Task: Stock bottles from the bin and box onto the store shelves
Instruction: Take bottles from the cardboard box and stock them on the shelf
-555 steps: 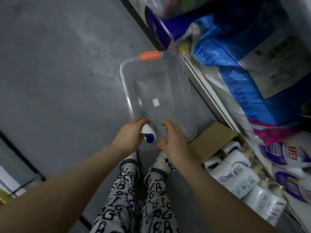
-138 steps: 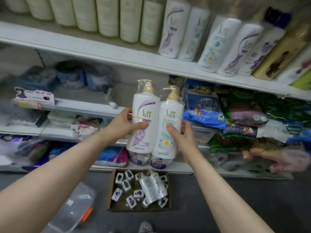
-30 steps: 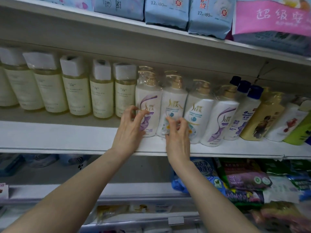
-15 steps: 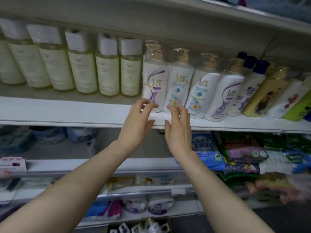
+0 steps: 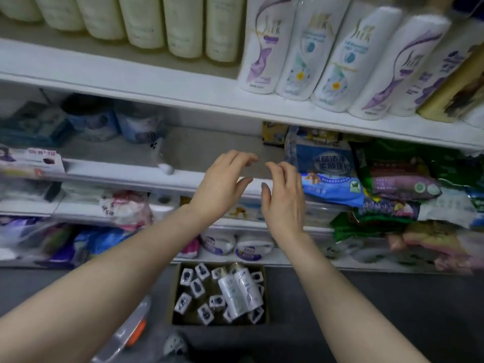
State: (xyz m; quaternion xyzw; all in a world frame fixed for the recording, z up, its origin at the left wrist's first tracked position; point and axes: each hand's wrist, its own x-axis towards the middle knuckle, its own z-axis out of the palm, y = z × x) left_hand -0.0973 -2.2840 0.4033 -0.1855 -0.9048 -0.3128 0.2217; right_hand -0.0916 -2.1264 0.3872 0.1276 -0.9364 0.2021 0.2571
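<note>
Both of my hands hang in the air in front of the middle shelves, holding nothing. My left hand (image 5: 222,186) and my right hand (image 5: 284,197) have loosely curled fingers. The two white pump bottles (image 5: 285,48) with purple and flower labels stand upright on the upper shelf (image 5: 183,87), above my hands. On the floor below, the cardboard box (image 5: 219,294) holds several upright bottles, with a pair of wrapped bottles (image 5: 239,292) lying across them. The clear plastic bin (image 5: 125,334) with an orange handle shows at the lower left, partly behind my left arm.
Cream bottles (image 5: 157,19) line the upper shelf to the left, gold and white ones to the right. Blue and green bagged goods (image 5: 366,176) crowd the middle shelves at right. Packets and tubs fill the lower left shelves. Dark floor lies right of the box.
My hands have come away from the two pump bottles on the upper shelf and dropped lower. The view has tilted down, and the box and bin on the floor show again.
</note>
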